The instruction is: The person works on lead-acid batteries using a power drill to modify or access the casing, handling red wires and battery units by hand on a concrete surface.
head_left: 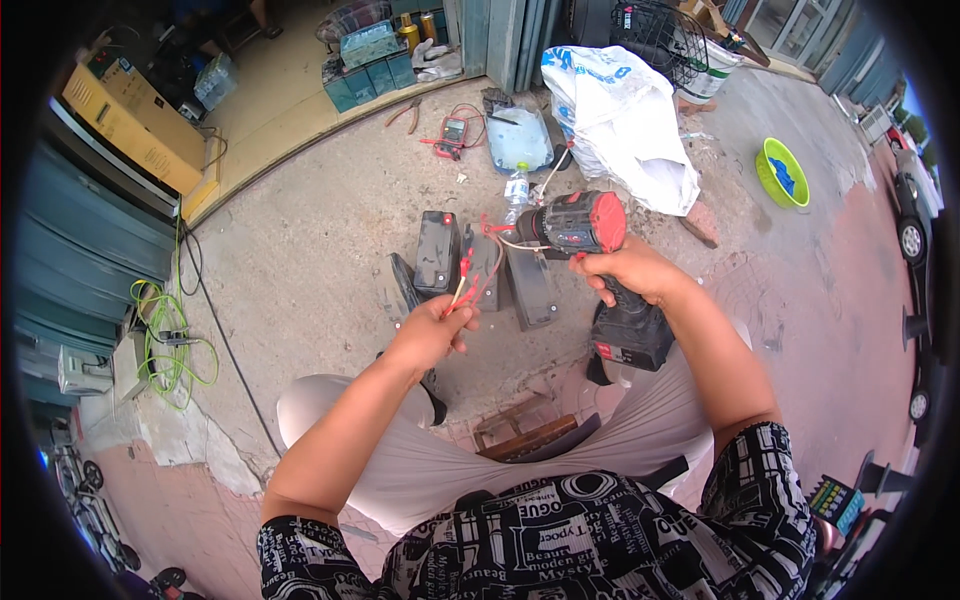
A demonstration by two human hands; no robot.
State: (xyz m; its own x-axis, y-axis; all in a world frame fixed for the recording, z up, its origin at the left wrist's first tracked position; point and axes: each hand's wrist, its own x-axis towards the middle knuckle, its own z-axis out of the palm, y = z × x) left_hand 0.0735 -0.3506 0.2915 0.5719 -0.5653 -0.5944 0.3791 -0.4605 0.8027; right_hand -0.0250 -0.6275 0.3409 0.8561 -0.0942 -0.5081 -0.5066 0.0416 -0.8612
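Note:
My right hand (pixel 637 268) is closed round the grip of a cordless drill (pixel 575 222), which has a red rear cap and a black battery pack at its base. The drill's front end points left, and a wire with red ends runs at its chuck. Between the fingers of my left hand (pixel 432 335) is a small bundle of red and pale wires (pixel 463 285), pinched and pointing up. Beneath and between my hands, several dark block-shaped batteries, among them a black battery (pixel 437 245) and a grey battery (pixel 532 288), stand on the concrete. A clear plastic bottle (pixel 516 190) is just beyond the drill.
Farther off lie red-handled pliers (pixel 404 116), a red multimeter (pixel 452 137) with leads, a pale blue tray (pixel 519 140) and a large white sack (pixel 625 120). A brick piece (pixel 700 225) and a lime-green basin (pixel 783 172) are to the right. Green cable (pixel 172 345) coils at left.

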